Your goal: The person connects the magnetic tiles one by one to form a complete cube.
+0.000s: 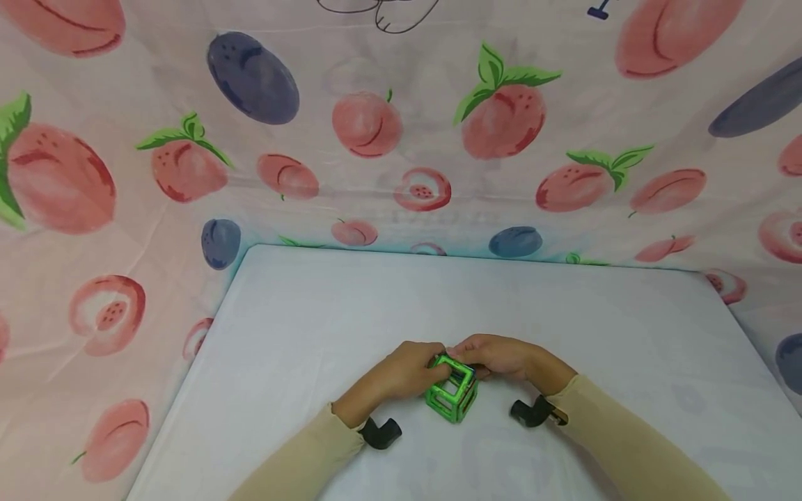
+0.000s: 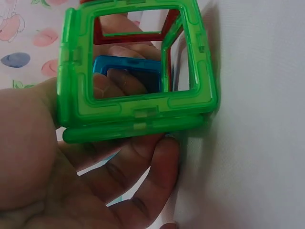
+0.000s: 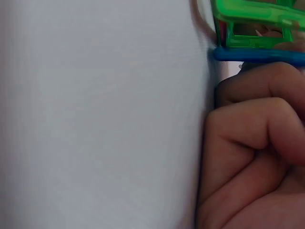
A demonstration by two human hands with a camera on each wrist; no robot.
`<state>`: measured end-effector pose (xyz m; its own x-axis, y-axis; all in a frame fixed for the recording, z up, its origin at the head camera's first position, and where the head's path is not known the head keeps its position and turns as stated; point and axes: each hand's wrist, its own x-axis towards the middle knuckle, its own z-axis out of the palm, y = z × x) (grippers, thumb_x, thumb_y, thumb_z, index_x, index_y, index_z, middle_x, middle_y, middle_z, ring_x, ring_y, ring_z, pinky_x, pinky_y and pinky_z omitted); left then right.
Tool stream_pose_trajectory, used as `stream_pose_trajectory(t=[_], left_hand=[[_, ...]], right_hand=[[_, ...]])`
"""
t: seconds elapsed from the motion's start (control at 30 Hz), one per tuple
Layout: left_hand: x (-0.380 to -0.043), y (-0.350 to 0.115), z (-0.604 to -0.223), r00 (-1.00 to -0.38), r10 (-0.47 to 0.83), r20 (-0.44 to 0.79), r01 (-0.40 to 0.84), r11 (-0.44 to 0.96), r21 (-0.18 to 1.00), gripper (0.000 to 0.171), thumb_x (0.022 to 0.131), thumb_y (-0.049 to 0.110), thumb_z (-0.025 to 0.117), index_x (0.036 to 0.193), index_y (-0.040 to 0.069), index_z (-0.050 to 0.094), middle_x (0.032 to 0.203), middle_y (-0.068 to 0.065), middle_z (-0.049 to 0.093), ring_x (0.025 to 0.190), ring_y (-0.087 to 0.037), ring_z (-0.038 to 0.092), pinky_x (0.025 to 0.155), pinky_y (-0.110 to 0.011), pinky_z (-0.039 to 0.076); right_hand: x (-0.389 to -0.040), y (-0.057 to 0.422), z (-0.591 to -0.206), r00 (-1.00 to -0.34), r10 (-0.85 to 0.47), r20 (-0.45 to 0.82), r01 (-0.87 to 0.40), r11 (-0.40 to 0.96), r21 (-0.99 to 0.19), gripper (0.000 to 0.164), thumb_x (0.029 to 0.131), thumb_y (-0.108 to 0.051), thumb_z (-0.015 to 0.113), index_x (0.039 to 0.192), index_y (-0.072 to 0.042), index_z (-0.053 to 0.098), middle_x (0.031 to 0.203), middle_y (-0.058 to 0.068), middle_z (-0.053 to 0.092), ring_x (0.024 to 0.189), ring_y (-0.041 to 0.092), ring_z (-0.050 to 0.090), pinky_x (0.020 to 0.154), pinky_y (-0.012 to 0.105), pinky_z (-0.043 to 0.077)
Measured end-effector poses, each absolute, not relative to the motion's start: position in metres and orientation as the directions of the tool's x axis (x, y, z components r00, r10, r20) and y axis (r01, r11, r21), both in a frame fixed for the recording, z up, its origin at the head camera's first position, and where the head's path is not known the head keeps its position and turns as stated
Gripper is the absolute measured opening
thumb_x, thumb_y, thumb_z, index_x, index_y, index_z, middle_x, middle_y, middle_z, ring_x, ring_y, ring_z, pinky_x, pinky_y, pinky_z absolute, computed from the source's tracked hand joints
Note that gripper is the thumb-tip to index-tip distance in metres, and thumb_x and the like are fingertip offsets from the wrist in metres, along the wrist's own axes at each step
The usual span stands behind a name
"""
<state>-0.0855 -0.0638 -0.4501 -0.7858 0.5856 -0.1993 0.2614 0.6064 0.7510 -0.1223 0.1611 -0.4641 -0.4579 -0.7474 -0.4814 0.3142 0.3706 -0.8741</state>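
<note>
A small cube of square magnetic tiles [image 1: 456, 415] with open centres is low over the white table, between both hands. In the left wrist view, a green tile [image 2: 143, 109] faces me, with a red tile [image 2: 98, 36] and a blue tile [image 2: 126, 62] visible through it. My left hand [image 1: 407, 371] grips the cube from the left, its thumb across the top. From the right, my right hand [image 1: 501, 356] has curled fingers at the cube's far side, pinching by the blue tile. In the right wrist view, that blue tile [image 3: 262, 55] lies along the green frame; the right fingertips are partly hidden.
The white tabletop [image 1: 301, 299] stretches around the hands. A fruit-patterned cloth [image 1: 376, 62] hangs behind it and along the sides. Black curved pieces, a left one [image 1: 383, 435] and a right one [image 1: 529, 412], stick out from the wrists near the sleeves.
</note>
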Motion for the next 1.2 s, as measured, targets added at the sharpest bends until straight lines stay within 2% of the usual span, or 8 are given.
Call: stream_pose_trajectory(t=[0.1, 0.2, 0.27, 0.47, 0.57, 0.77, 1.2], left_hand=[[-0.087, -0.0642, -0.4516, -0.779, 0.591, -0.207, 0.267, 0.613, 0.744, 0.01, 0.098, 0.023, 0.059, 0.101, 0.016, 0.065, 0.077, 0.008, 0.06, 0.07, -0.007, 0.052, 0.063, -0.022, 0.042], [-0.0884, -0.065, -0.4533, -0.771, 0.6, -0.213, 0.279, 0.619, 0.734, 0.009, 0.098, 0.025, 0.06, 0.1, 0.017, 0.065, 0.079, 0.008, 0.059, 0.073, -0.007, 0.052, 0.066, -0.022, 0.042], [-0.0893, -0.0655, -0.4534, -0.766, 0.607, -0.213, 0.284, 0.616, 0.735, 0.008, 0.098, 0.025, 0.06, 0.099, 0.018, 0.064, 0.078, 0.008, 0.058, 0.074, -0.008, 0.052, 0.067, -0.023, 0.042], [-0.0905, -0.0667, -0.4522, -0.756, 0.618, -0.213, 0.271, 0.593, 0.758, 0.006, 0.097, 0.023, 0.061, 0.097, 0.018, 0.065, 0.075, 0.008, 0.057, 0.071, -0.007, 0.051, 0.064, -0.022, 0.041], [-0.0905, -0.0668, -0.4508, -0.756, 0.614, -0.224, 0.245, 0.584, 0.774, 0.007, 0.097, 0.024, 0.062, 0.098, 0.019, 0.067, 0.074, 0.008, 0.057, 0.068, -0.007, 0.049, 0.061, -0.022, 0.04], [-0.0897, -0.0671, -0.4485, -0.757, 0.605, -0.245, 0.22, 0.59, 0.777, 0.009, 0.096, 0.025, 0.062, 0.101, 0.02, 0.068, 0.071, 0.008, 0.054, 0.067, -0.008, 0.048, 0.06, -0.023, 0.039], [-0.0898, -0.0666, -0.4489, -0.752, 0.605, -0.261, 0.206, 0.593, 0.778, 0.012, 0.096, 0.027, 0.06, 0.103, 0.022, 0.069, 0.072, 0.008, 0.057, 0.067, -0.007, 0.049, 0.059, -0.023, 0.039]], right_hand=[[-0.1226, 0.1608, -0.4649, -0.472, -0.74, -0.48, 0.312, 0.369, -0.875, 0.042, 0.108, -0.034, 0.051, 0.115, 0.001, 0.073, 0.075, -0.006, 0.068, 0.061, 0.006, 0.053, 0.059, 0.021, 0.04], [-0.1227, 0.1602, -0.4653, -0.484, -0.733, -0.478, 0.3, 0.374, -0.878, 0.039, 0.107, -0.033, 0.053, 0.109, -0.001, 0.075, 0.062, -0.008, 0.051, 0.052, 0.007, 0.036, 0.051, 0.023, 0.027], [-0.1227, 0.1595, -0.4651, -0.484, -0.731, -0.481, 0.299, 0.379, -0.876, 0.041, 0.107, -0.033, 0.053, 0.107, 0.002, 0.074, 0.06, -0.008, 0.049, 0.051, 0.008, 0.033, 0.051, 0.024, 0.025], [-0.1227, 0.1575, -0.467, -0.5, -0.714, -0.49, 0.269, 0.41, -0.871, 0.051, 0.109, -0.034, 0.049, 0.107, 0.013, 0.069, 0.056, -0.008, 0.043, 0.049, 0.008, 0.032, 0.05, 0.025, 0.026], [-0.123, 0.1566, -0.4683, -0.513, -0.699, -0.499, 0.265, 0.424, -0.866, 0.052, 0.109, -0.035, 0.049, 0.103, 0.012, 0.069, 0.054, -0.007, 0.039, 0.047, 0.009, 0.031, 0.049, 0.025, 0.025], [-0.1224, 0.1554, -0.4671, -0.522, -0.686, -0.508, 0.265, 0.435, -0.86, 0.052, 0.109, -0.037, 0.049, 0.095, 0.01, 0.069, 0.054, -0.007, 0.039, 0.049, 0.009, 0.032, 0.05, 0.025, 0.026], [-0.1213, 0.1544, -0.4659, -0.528, -0.676, -0.514, 0.27, 0.44, -0.856, 0.053, 0.108, -0.038, 0.051, 0.095, 0.011, 0.068, 0.055, -0.007, 0.04, 0.051, 0.009, 0.034, 0.052, 0.025, 0.026]])
